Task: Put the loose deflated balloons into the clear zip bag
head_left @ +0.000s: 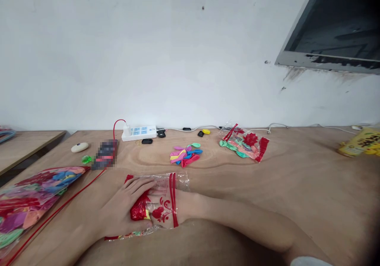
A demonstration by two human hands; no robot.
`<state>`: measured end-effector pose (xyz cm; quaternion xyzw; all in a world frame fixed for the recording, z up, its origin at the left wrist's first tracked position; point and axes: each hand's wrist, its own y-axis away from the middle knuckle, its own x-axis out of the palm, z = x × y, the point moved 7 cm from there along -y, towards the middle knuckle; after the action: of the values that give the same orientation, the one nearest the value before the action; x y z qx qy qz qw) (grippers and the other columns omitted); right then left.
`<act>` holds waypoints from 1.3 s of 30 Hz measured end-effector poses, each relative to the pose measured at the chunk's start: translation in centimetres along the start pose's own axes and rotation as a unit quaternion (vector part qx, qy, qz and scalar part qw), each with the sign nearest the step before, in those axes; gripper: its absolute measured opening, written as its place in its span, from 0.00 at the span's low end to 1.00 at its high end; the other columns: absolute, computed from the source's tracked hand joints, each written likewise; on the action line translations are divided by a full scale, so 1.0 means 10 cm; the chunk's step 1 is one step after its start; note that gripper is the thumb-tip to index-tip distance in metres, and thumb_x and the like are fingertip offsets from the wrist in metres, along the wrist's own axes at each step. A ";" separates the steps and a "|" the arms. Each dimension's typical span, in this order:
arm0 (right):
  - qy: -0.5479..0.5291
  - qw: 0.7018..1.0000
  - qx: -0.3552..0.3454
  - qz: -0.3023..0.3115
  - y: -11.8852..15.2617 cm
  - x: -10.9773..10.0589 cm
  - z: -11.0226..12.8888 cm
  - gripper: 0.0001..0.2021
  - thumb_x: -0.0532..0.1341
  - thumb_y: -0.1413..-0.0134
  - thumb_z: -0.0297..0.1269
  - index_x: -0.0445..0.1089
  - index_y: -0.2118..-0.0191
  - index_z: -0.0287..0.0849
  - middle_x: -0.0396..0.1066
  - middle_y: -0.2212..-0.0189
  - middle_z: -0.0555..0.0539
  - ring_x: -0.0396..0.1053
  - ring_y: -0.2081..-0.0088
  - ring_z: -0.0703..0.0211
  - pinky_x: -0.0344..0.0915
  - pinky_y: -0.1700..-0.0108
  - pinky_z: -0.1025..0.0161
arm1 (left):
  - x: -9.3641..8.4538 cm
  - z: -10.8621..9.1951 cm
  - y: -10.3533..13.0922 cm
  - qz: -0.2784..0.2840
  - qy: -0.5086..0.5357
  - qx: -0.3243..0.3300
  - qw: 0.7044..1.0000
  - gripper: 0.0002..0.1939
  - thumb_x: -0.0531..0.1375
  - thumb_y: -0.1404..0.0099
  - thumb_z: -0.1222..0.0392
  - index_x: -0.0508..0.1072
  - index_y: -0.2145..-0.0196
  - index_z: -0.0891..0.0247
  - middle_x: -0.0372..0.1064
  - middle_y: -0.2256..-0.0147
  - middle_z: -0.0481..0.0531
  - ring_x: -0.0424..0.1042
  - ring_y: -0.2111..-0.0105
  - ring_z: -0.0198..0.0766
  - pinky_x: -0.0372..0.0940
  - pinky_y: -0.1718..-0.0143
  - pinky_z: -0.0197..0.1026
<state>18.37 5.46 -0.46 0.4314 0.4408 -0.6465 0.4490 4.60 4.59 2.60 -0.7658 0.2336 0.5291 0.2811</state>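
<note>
A clear plastic bag with red print (pixel 172 200) lies crosswise at the front of the wooden table. My left hand (pixel 123 206) is wrapped over the bag's left end, its fingers on top and its thumb along the lower side. From the right, my right hand (pixel 162 204) reaches through the bag's mouth and is inside up to the wrist. The print and my left hand hide its fingertips. A bit of yellow (pixel 147 213) shows between the hands. Beyond them lies a small pile of coloured balloons (pixel 185 155).
A large bag of balloons (pixel 38 198) is at the left, beside a red cable (pixel 63 204) and a phone (pixel 104 155). Along the back are a power strip (pixel 139 133) and another printed bag (pixel 247 143). A yellow package (pixel 360 141) is far right.
</note>
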 end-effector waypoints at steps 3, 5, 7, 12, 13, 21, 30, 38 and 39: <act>0.002 1.000 -0.030 0.001 0.07 -0.12 0.05 0.21 0.66 0.38 0.39 0.73 0.41 0.62 0.77 0.43 0.55 0.62 0.31 0.51 0.49 0.23 0.55 | 0.00 -0.01 -0.01 -0.004 0.001 0.000 1.000 0.49 0.69 0.38 0.32 0.55 0.27 0.48 0.60 0.30 0.57 0.65 0.33 0.60 0.62 0.33 0.61; -0.004 0.999 -0.039 -0.012 0.15 -0.24 0.08 0.23 0.64 0.36 0.40 0.71 0.37 0.56 0.73 0.38 0.49 0.58 0.28 0.49 0.45 0.22 0.54 | 0.01 -0.01 -0.02 -0.005 0.003 -0.006 1.000 0.50 0.69 0.38 0.32 0.54 0.26 0.48 0.59 0.29 0.56 0.64 0.33 0.60 0.61 0.32 0.61; -0.014 0.998 -0.035 -0.043 0.28 -0.37 0.07 0.24 0.59 0.32 0.39 0.68 0.33 0.46 0.68 0.33 0.43 0.57 0.27 0.50 0.46 0.22 0.52 | 0.01 -0.01 -0.02 -0.003 0.004 -0.013 1.000 0.51 0.69 0.38 0.31 0.54 0.26 0.48 0.59 0.29 0.56 0.63 0.32 0.59 0.60 0.31 0.61; 0.012 0.990 -0.019 -0.141 0.75 -0.64 -0.22 0.25 0.55 0.37 0.28 0.72 0.37 0.41 0.76 0.41 0.42 0.70 0.37 0.51 0.65 0.32 0.50 | 0.04 0.01 -0.01 0.004 -0.003 -0.015 1.000 0.53 0.69 0.40 0.28 0.56 0.27 0.50 0.59 0.29 0.57 0.63 0.32 0.61 0.55 0.29 0.64; 0.026 0.986 0.000 -0.166 0.84 -0.70 -0.34 0.25 0.55 0.40 0.26 0.74 0.39 0.42 0.78 0.44 0.43 0.73 0.40 0.51 0.68 0.35 0.50 | 0.05 0.02 -0.01 0.009 -0.005 -0.016 1.000 0.53 0.68 0.40 0.27 0.56 0.26 0.50 0.58 0.29 0.56 0.62 0.32 0.61 0.56 0.29 0.64; 0.102 0.935 0.221 -0.257 1.33 -1.07 -1.26 0.27 0.58 0.46 0.22 0.79 0.44 0.49 0.71 0.37 0.45 0.65 0.36 0.43 0.62 0.33 0.37 | 0.08 0.07 0.01 0.023 -0.014 -0.037 0.999 0.54 0.67 0.39 0.27 0.52 0.25 0.48 0.54 0.27 0.54 0.58 0.29 0.60 0.57 0.30 0.63; 0.077 0.943 0.268 -0.180 1.35 -0.89 -1.41 0.26 0.57 0.45 0.24 0.80 0.45 0.48 0.76 0.42 0.46 0.63 0.35 0.40 0.57 0.33 0.34 | 0.06 0.04 0.01 0.010 -0.012 -0.022 1.000 0.54 0.67 0.39 0.27 0.53 0.25 0.49 0.56 0.28 0.57 0.61 0.31 0.61 0.58 0.31 0.63; 0.032 0.939 0.251 -0.232 1.37 -1.01 -1.36 0.30 0.57 0.44 0.24 0.74 0.37 0.48 0.73 0.39 0.44 0.63 0.34 0.43 0.57 0.31 0.36 | 0.08 0.05 0.00 0.017 -0.013 -0.025 0.999 0.54 0.67 0.39 0.27 0.53 0.25 0.49 0.56 0.27 0.57 0.60 0.31 0.62 0.58 0.31 0.65; 0.023 0.938 0.255 -0.235 1.37 -1.01 -1.36 0.31 0.57 0.45 0.24 0.73 0.36 0.48 0.72 0.38 0.44 0.63 0.34 0.42 0.56 0.31 0.35 | 0.08 0.05 0.00 0.018 -0.013 -0.026 0.999 0.53 0.67 0.39 0.28 0.53 0.25 0.49 0.56 0.27 0.57 0.60 0.31 0.62 0.58 0.31 0.65</act>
<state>35.95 17.63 3.39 0.4298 0.3603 -0.8144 0.1490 4.55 4.89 1.75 -0.7616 0.2298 0.5498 0.2549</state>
